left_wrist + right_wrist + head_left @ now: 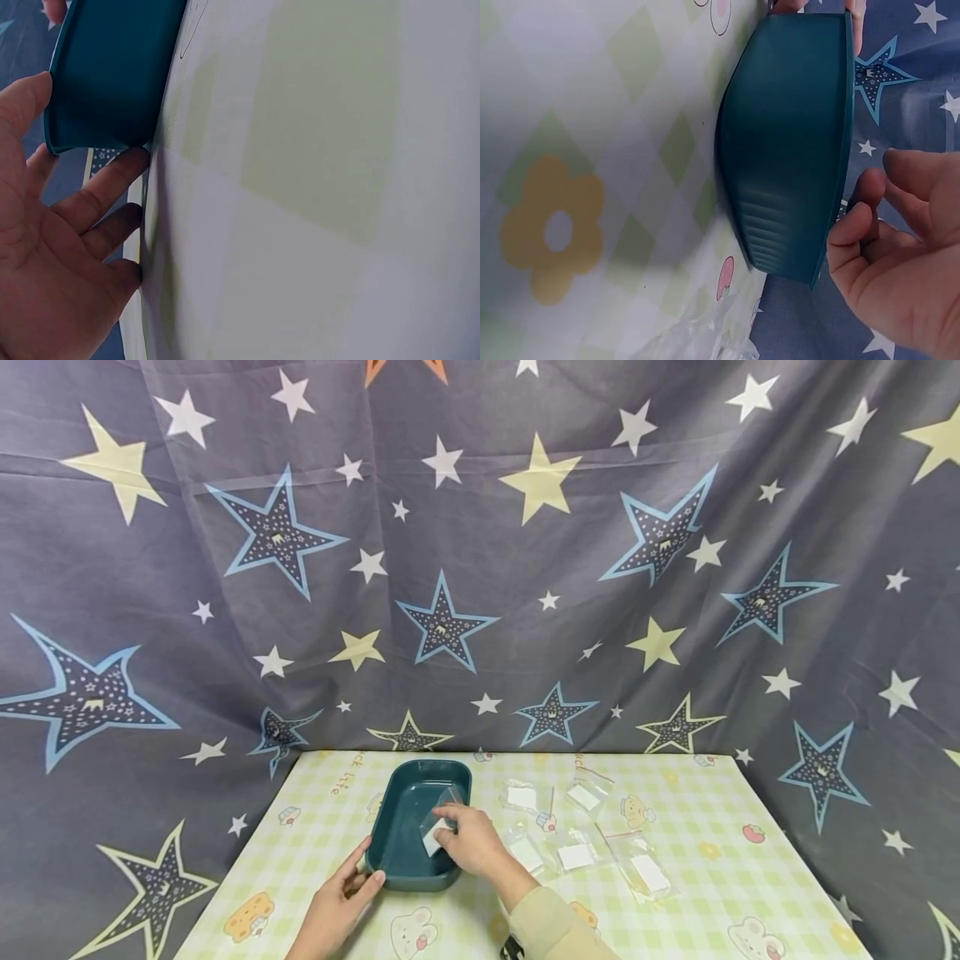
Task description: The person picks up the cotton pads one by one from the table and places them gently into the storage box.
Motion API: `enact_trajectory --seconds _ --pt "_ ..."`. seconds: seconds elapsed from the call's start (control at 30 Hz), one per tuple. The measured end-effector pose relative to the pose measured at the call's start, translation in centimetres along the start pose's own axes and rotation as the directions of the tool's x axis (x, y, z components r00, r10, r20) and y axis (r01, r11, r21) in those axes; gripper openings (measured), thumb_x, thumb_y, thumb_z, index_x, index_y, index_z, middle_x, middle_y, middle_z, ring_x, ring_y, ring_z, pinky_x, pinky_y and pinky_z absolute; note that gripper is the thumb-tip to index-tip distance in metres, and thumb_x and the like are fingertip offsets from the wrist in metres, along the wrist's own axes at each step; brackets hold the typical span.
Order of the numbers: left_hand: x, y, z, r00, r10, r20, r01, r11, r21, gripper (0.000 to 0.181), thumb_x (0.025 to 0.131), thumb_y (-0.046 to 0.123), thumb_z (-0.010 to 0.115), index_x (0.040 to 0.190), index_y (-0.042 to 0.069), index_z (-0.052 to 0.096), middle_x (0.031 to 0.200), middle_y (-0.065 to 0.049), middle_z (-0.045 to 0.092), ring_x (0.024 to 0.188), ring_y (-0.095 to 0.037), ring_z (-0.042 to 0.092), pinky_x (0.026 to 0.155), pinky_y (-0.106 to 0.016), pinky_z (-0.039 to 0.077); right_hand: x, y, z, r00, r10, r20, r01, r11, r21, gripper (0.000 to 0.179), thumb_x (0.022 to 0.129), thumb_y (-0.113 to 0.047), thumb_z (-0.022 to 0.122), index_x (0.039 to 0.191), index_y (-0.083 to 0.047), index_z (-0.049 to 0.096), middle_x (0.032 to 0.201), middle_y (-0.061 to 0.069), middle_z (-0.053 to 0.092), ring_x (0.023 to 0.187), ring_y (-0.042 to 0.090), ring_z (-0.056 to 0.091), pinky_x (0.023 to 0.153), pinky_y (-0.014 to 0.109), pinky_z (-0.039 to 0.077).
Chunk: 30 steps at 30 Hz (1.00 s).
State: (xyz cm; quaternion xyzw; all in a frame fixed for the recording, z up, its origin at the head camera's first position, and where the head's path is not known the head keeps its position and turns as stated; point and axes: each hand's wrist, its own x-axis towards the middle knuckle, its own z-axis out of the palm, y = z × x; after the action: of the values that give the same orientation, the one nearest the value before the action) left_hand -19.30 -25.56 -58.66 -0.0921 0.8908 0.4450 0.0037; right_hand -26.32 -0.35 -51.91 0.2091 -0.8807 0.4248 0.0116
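A dark teal rectangular tray stands on the left half of the table. My left hand holds its near left corner, the thumb up at the rim and the other fingers spread along the side and low by the table. Over the tray's right side, my right hand pinches a small clear zip bag with a white card in it. That bag is tilted inside the tray and partly hidden by the fingers. In the right wrist view the thumb and fingertips meet just above the rim.
Several similar clear bags with white cards lie right of the tray, among them a near right bag and a far bag. A checked cloth covers the table. Behind it hangs a grey star-patterned curtain.
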Motion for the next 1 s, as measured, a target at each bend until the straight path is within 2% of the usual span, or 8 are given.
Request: enact_trajectory --seconds 0.13,0.2,0.4,0.57,0.7,0.87,0.9,1.0 --pt "0.0 0.1 0.0 1.000 -0.004 0.004 0.004 1.000 -0.006 0.087 0.096 0.070 0.068 0.168 0.032 0.038 0.116 -0.003 0.081 0.111 -0.024 0.074 0.096 -0.052 0.059 -0.5 0.3 -0.5 1.000 -0.015 -0.010 0.015 0.999 0.029 0.036 0.102 -0.014 0.071 0.137 -0.006 0.073 0.148 0.020 0.066 0.123 0.034 0.072 0.099 0.040 0.061" --pt "-0.1 0.1 0.0 1.000 -0.005 0.005 0.005 1.000 -0.009 0.086 0.096 0.069 0.068 0.168 0.033 0.038 0.116 -0.003 0.081 0.111 -0.024 0.074 0.096 -0.052 0.059 -0.9 0.8 -1.1 0.999 -0.019 -0.029 0.020 0.999 0.045 0.037 0.102 -0.014 0.071 0.138 -0.005 0.072 0.146 0.020 0.066 0.105 0.028 0.076 0.085 0.031 0.061" --pt "-0.2 0.3 0.0 1.000 -0.002 -0.003 0.002 1.000 -0.003 0.085 0.097 0.067 0.068 0.168 0.031 0.039 0.119 -0.006 0.080 0.117 -0.030 0.074 0.099 -0.056 0.058 -2.4 3.4 -3.6 0.995 0.012 -0.104 -0.005 0.997 0.073 0.038 0.101 -0.016 0.073 0.137 -0.006 0.072 0.136 0.018 0.071 0.071 0.003 0.062 0.066 0.022 0.053" --pt "-0.1 0.4 -0.1 1.000 0.001 -0.004 -0.001 1.000 -0.004 0.084 0.097 0.067 0.068 0.168 0.032 0.038 0.120 -0.006 0.080 0.118 -0.030 0.073 0.101 -0.057 0.057 -4.3 5.6 -6.6 0.985 0.096 -0.142 -0.082 0.991 0.104 0.041 0.100 -0.019 0.075 0.140 -0.009 0.071 0.136 0.020 0.071 0.066 0.001 0.058 0.059 0.022 0.052" --pt "-0.2 0.5 -0.1 1.000 0.006 -0.005 -0.006 1.000 -0.004 0.084 0.098 0.067 0.067 0.168 0.031 0.038 0.122 -0.008 0.080 0.119 -0.031 0.073 0.101 -0.057 0.057 -6.1 7.4 -9.1 0.967 0.171 -0.189 -0.149 0.981 0.126 0.041 0.098 -0.015 0.076 0.139 -0.010 0.072 0.119 0.020 0.075 0.062 0.004 0.057 0.055 0.022 0.050" --pt "-0.2 0.5 -0.1 1.000 0.003 -0.002 -0.003 1.000 0.001 0.083 0.098 0.065 0.068 0.168 0.032 0.038 0.103 0.001 0.078 0.098 -0.017 0.070 0.087 -0.039 0.055 -8.8 10.2 -12.5 0.936 0.250 -0.249 -0.231 0.967 0.105 0.042 0.097 -0.012 0.077 0.139 -0.010 0.072 0.127 0.019 0.075 0.068 0.006 0.063 0.060 0.022 0.053" --pt "-0.2 0.5 -0.1 1.000 0.000 -0.001 0.000 1.000 0.001 0.083 0.098 0.066 0.068 0.168 0.032 0.038 0.101 0.002 0.077 0.097 -0.015 0.069 0.086 -0.038 0.055 -9.5 10.8 -13.3 0.932 0.254 -0.259 -0.240 0.967 0.087 0.042 0.097 -0.010 0.078 0.138 -0.009 0.072 0.132 0.019 0.074 0.071 0.007 0.066 0.063 0.022 0.055" --pt "-0.2 0.4 -0.1 1.000 -0.019 0.005 0.019 1.000 -0.001 0.085 0.097 0.068 0.067 0.168 0.033 0.037 0.096 0.003 0.073 0.092 -0.013 0.065 0.083 -0.035 0.051 -11.6 12.6 -15.7 0.927 0.266 -0.264 -0.272 0.962 0.016 0.043 0.097 -0.010 0.077 0.140 -0.005 0.070 0.132 0.022 0.074 0.075 0.007 0.069 0.067 0.022 0.056"
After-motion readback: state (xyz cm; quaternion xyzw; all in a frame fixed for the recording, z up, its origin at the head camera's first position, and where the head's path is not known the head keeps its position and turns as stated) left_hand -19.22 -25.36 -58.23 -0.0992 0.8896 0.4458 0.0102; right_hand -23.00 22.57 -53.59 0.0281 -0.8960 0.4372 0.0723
